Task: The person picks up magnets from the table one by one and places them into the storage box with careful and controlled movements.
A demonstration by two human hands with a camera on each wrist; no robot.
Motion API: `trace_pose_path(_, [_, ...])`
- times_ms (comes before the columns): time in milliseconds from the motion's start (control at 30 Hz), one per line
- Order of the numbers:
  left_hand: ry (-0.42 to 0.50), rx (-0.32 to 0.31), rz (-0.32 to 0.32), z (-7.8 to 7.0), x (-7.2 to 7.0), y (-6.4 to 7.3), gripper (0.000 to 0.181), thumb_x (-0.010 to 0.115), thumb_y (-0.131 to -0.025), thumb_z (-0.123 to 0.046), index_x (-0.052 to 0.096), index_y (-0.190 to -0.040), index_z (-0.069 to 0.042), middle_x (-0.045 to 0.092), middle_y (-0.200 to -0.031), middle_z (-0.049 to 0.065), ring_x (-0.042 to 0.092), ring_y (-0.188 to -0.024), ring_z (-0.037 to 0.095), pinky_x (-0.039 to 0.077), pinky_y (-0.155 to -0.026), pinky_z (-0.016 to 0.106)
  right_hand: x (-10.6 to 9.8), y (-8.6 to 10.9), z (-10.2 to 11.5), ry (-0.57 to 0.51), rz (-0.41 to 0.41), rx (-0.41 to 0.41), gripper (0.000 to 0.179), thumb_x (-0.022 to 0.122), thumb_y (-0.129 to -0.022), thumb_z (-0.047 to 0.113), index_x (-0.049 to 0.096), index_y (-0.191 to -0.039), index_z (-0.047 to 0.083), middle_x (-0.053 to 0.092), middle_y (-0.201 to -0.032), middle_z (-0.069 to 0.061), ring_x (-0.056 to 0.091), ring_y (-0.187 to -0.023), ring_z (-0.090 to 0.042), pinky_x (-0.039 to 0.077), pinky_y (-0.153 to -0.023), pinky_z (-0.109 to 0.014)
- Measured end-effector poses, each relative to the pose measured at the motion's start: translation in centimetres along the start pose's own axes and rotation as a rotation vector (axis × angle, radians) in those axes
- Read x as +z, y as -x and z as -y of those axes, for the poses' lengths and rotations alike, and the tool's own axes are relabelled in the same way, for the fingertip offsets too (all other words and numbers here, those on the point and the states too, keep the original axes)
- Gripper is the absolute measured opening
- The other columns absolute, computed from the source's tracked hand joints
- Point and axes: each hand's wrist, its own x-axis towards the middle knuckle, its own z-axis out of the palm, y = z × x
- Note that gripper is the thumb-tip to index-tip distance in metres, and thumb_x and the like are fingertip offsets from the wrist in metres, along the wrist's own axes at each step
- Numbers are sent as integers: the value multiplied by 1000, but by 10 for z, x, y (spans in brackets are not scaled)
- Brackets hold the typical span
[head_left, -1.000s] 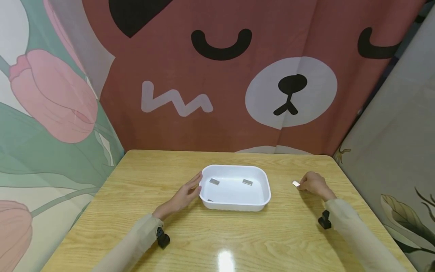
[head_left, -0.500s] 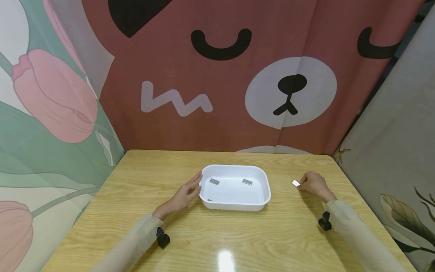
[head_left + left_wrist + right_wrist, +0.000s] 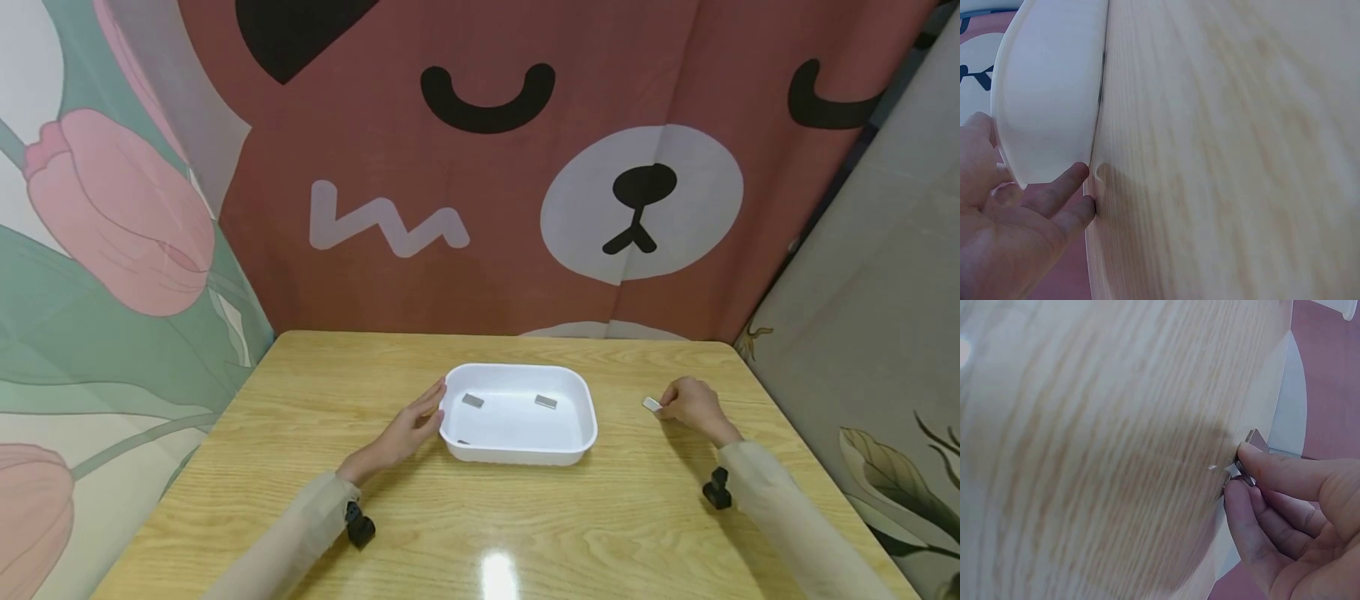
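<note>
A white rectangular tray [image 3: 517, 457] stands on the table, with small flat grey metal pieces inside, two of them plain to see: one metal piece [image 3: 473, 401] at the left and another metal piece [image 3: 546, 402] at the right. My left hand [image 3: 408, 432] rests its extended fingers against the tray's left side, also seen in the left wrist view. Off to the tray's right, my right hand [image 3: 693, 408] pinches a shiny flat rectangular metal piece [image 3: 1256, 441] between thumb and fingers, low over the wood. Another metallic edge [image 3: 1227, 483] shows by the index fingertip; whether it is a separate piece I cannot tell.
The wooden table [image 3: 337, 375] ends at a printed bear curtain [image 3: 487, 275] behind. Floral curtains hang at the left and right sides. At the tray's near left inner corner, a dark sliver [image 3: 463, 442] is mostly hidden by the wall.
The pinched metal piece has tilted slightly and lost its bright glare, its free end a touch further left. Both hands and the tray stay where they were.
</note>
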Motion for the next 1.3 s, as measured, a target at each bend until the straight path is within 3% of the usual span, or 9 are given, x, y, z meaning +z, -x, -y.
trace_pose_path(400, [-3, 22, 4, -1, 0, -3, 53, 48, -106, -13, 27, -151, 5, 12, -163, 9, 16, -148, 32, 38, -109, 37, -2, 3, 2, -37, -13, -25, 12, 82, -77, 6, 71, -78, 0, 66, -73, -5, 57, -62, -20, 47, -59, -41])
trace_pose_path(900, [-5, 44, 4, -1, 0, -4, 53, 48, -106, -13, 26, -151, 8, 11, -163, 14, 15, -147, 37, 40, -109, 40, -2, 4, 2, -62, -36, -38, 8, 79, -78, 3, 73, -77, -1, 66, -70, -2, 55, -62, -17, 44, -59, -36])
trace_pose_path(1300, [-10, 48, -23, 1, 3, -2, 50, 48, -104, 0, 27, -147, 14, 12, -160, 21, 14, -145, 43, 37, -109, 47, 0, 6, 2, -67, -35, -39, 4, 74, -81, 3, 73, -78, 0, 67, -69, -2, 56, -61, -17, 44, -59, -39])
